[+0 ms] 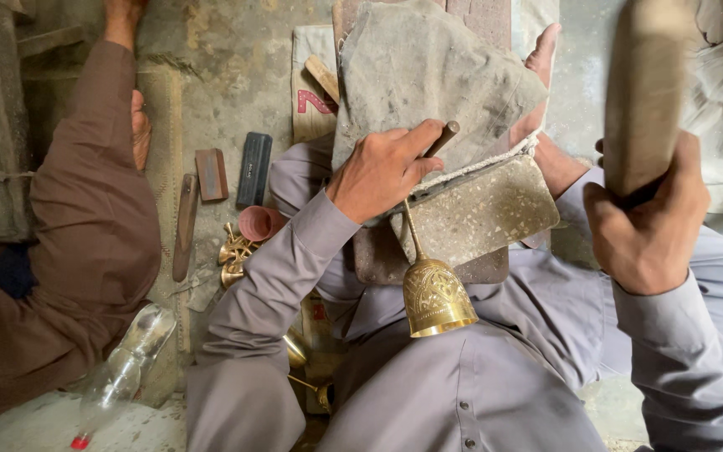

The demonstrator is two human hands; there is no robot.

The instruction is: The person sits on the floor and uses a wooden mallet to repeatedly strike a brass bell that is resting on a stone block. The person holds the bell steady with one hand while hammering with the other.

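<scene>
While the left hand clamps a punch against the rigid, likely dentable brass goblet, the right hand grips a wooden mallet above it.

wooden mallet: blurred, its top cut off by the upper edge at 1 o'clock.
chisel: only the tip shows above the left hand; the shaft is hidden in the fist.
brass goblet: its foot is hidden under the grey cloth.
plastic bottle: contents cannot be told.
small brass pieces: at 9 o'clock, too small to tell apart.
co-worker: cut off by the left edge.
</scene>
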